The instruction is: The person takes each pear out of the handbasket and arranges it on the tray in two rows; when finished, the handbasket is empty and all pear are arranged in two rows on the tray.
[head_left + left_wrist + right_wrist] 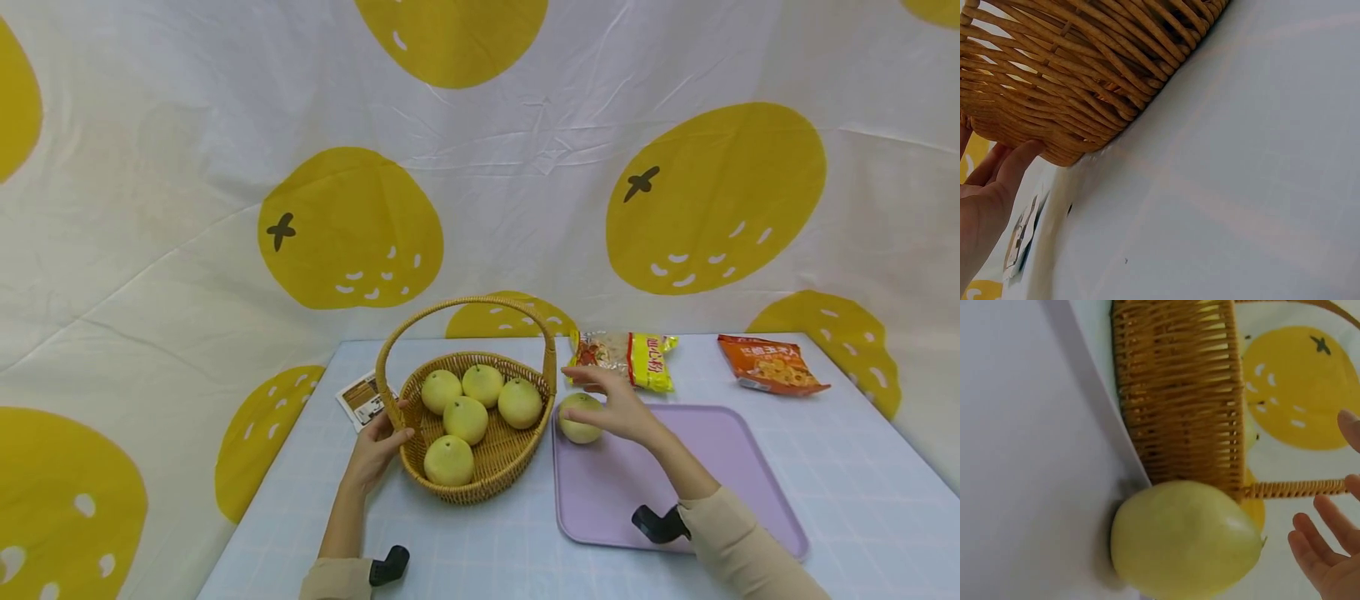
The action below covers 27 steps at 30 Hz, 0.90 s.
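Note:
A wicker basket (487, 483) with a tall arched handle holds several round yellow-green pears (465, 419). My left hand (372, 457) grips its left side near the foot of the handle, the thumb in front and fingers behind; the left wrist view shows the thumb against the wicker weave (1085, 75). To the right, one more pear (1185, 540) sits at the upper left corner of a purple tray (652, 483). My right hand (618, 408) hovers beside and above that pear, fingers spread and bent a little. In the right wrist view a gap separates the fingers from it.
Behind the tray lies a yellow and clear food packet (622, 358), with an orange snack bag (772, 365) farther right. A printed card (363, 398) lies partly behind the basket on the left. A fruit-patterned cloth (510, 183) hangs at the table's back edge.

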Available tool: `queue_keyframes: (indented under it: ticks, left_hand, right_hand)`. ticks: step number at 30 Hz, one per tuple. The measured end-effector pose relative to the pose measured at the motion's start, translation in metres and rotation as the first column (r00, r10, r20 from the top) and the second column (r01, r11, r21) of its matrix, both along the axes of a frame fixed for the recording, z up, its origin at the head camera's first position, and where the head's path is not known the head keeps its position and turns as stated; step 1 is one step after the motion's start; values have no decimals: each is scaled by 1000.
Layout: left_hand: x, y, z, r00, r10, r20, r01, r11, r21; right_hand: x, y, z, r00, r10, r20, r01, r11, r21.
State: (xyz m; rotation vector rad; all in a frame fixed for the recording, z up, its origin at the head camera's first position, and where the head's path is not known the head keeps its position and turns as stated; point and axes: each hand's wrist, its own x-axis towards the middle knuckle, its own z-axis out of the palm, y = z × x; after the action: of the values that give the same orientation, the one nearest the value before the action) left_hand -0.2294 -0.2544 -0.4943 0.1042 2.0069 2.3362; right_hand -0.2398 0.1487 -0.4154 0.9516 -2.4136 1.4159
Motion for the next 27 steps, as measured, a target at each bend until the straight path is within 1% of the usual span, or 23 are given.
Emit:
queue_keyframes:
  ticks: [5,9,11,14,18,22,27]
  left_hand:
    - [-1,0,0,1000,-4,5,4,1000,3]
    - [0,1,0,1000,7,15,-7,1000,4]
    - [0,1,1,1000,12,17,-13,1000,6]
    - [1,2,1,1000,14,2,-14,1000,-3]
    - [2,3,1,1000,17,-14,-17,1000,-11]
    - [2,4,1,1000,23,-9,-23,1000,-16]
    - [2,4,0,1000,27,-3,-27,999,-16]
  right_hand:
    - [6,-19,6,998,59,29,-58,997,-42]
    - [9,-33,9,994,106,36,-104,994,-44]
    - [10,-39,8,990,134,48,-132,990,-39]
    - [11,-49,7,979,189,75,-186,982,-37]
    - [10,-64,1,963,251,102,-250,968,-17]
    - [9,-81,-6,946,294,137,-296,955,-7]
    - [9,-106,-14,946,301,120,-312,946,90]
